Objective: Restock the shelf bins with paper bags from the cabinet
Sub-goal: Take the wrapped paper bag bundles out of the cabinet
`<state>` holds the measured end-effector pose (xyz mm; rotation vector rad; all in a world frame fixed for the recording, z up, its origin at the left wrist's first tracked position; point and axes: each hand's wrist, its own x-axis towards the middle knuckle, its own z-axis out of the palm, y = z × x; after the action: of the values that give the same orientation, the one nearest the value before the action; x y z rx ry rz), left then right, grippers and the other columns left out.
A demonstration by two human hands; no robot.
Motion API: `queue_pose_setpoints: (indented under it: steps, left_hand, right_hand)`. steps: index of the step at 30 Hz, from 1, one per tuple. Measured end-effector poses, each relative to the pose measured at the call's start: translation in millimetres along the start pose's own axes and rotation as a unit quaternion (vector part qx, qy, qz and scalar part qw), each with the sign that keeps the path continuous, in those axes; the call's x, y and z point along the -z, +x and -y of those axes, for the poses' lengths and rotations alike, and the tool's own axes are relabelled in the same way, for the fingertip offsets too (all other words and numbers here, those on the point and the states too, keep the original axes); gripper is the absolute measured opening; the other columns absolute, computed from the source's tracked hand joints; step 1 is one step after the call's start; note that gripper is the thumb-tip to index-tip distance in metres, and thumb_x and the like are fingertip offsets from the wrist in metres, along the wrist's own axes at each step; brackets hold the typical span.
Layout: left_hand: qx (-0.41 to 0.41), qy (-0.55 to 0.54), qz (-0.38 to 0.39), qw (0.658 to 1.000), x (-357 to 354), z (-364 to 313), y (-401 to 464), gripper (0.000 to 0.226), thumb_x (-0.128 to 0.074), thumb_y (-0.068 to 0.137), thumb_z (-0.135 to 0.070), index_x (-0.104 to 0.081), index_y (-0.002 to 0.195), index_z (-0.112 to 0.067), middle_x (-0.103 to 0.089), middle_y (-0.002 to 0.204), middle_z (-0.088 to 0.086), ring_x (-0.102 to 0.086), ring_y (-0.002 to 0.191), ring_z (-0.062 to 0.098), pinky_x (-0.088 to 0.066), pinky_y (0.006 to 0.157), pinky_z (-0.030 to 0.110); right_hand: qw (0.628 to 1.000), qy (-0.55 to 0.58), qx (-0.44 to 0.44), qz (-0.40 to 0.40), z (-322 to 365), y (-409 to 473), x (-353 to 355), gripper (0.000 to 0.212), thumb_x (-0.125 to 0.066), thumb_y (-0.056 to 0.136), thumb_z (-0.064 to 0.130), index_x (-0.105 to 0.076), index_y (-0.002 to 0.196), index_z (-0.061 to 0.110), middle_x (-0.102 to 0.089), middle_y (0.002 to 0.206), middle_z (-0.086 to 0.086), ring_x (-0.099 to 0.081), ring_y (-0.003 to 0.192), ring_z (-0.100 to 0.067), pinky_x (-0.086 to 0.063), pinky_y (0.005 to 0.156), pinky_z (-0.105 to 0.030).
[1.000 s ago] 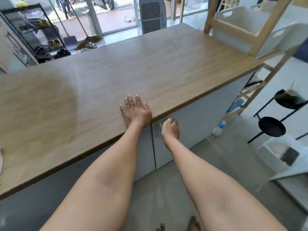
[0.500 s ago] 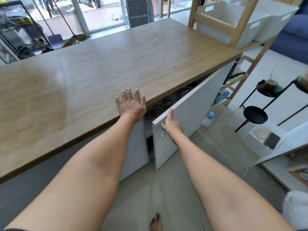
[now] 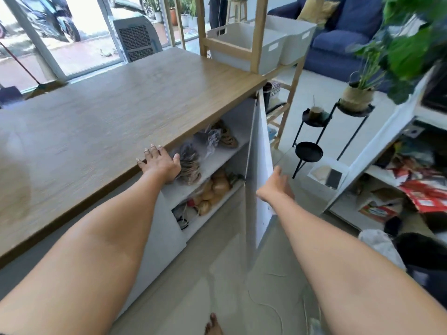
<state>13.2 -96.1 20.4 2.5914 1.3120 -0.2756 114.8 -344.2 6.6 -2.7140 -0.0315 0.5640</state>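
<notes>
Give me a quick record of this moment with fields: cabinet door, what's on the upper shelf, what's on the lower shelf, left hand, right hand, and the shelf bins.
cabinet door: swung wide open
upper shelf: brown bundle with twine handles, likely paper bags; clear-wrapped items behind
lower shelf: rounded tan items, cords; blurred
left hand: flat on the countertop edge, holding nothing
right hand: open, at the door's outer edge
shelf bins: two white bins on the wooden rack; contents not visible

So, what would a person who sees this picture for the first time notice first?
Probably the white cabinet door standing wide open below the long wooden countertop, showing two shelves with brown bundles. The left hand rests on the countertop edge; the right hand is at the door's edge. Behind, two white plastic bins sit in a wooden shelf.
</notes>
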Motion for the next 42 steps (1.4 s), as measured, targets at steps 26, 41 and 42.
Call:
queue_pose_setpoints:
  steps: [26, 41, 42]
  left_hand:
    - [-0.166, 0.072, 0.052, 0.982, -15, -76, -2, 0.070, -0.026, 0.101, -0.047, -0.003, 0.155, -0.009, 0.011, 0.162, 0.010, 0.008, 0.150, 0.028, -0.004, 0.122, 0.047]
    - [-0.149, 0.018, 0.146, 0.978, 6, -94, 36, 0.070, -0.024, 0.102, -0.048, 0.001, 0.155, -0.010, 0.001, 0.162, 0.014, -0.009, 0.149, 0.034, -0.017, 0.119, 0.047]
    - [-0.149, 0.021, 0.147, 0.978, 6, -100, 41, 0.070, -0.024, 0.101, -0.048, 0.001, 0.155, -0.011, 0.001, 0.162, 0.014, -0.009, 0.149, 0.035, -0.017, 0.119, 0.047]
  right_hand:
    - [0.992, -0.091, 0.070, -0.043, -36, 77, 41, 0.065, -0.053, 0.088, 0.027, -0.026, 0.145, 0.011, -0.014, 0.156, -0.013, -0.017, 0.143, -0.031, -0.026, 0.111, -0.044]
    - [0.986, -0.081, 0.140, 0.024, 43, 114, 51, 0.066, -0.049, 0.090, 0.034, -0.025, 0.149, 0.016, -0.023, 0.154, -0.014, -0.024, 0.142, -0.033, -0.032, 0.111, -0.045]
    - [0.987, -0.079, 0.137, 0.025, 43, 122, 54, 0.065, -0.049, 0.090, 0.033, -0.026, 0.149, 0.015, -0.024, 0.153, -0.014, -0.026, 0.141, -0.033, -0.032, 0.111, -0.045]
